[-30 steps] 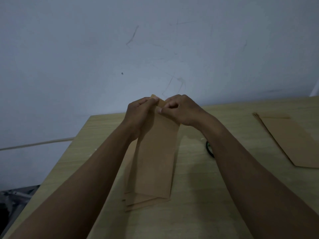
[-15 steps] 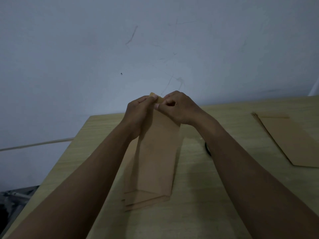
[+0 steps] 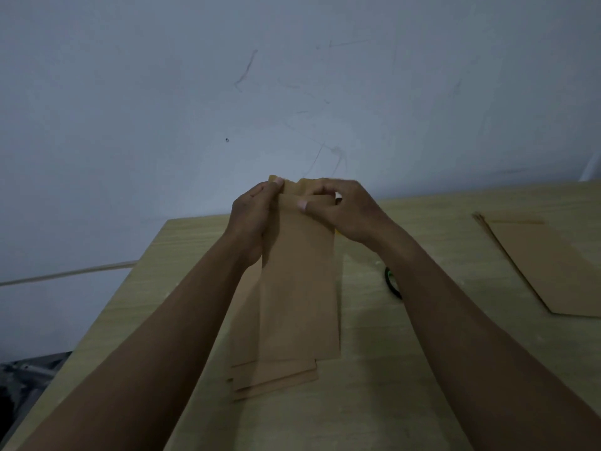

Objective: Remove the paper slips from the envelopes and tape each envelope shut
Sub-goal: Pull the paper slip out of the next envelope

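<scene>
Since a moment before, the right hand [image 3: 349, 211] had slid rightward along the top of the held envelope [image 3: 299, 288], baring more of its upper edge, while the left hand [image 3: 252, 219] kept its place.

Nearest the viewer, both forearms reached in from the bottom corners over the pale wooden worktop [image 3: 374, 402]. Between them lay a small stack of brown envelopes [image 3: 276, 380] flat on the wood, their near ends fanned slightly; at least three edges showed, though the exact count could not be told. One envelope was lifted above that stack, its lower end hanging just over it and its top raised toward the wall.

At that top sat the grip: the left hand's thumb and fingers clamped on the upper left corner, the right hand's thumb and forefinger pinched on the upper right edge, where a lighter strip of paper [image 3: 292, 187] stood just above the envelope's mouth.

Beside the right forearm a dark roll of tape [image 3: 392, 283] lay partly hidden. Farther right a second pile of envelopes [image 3: 549, 265] rested well apart, running off the frame's edge. Bare wood stretched between the two piles, and the worktop's far edge met a scuffed grey wall [image 3: 292, 92].
</scene>
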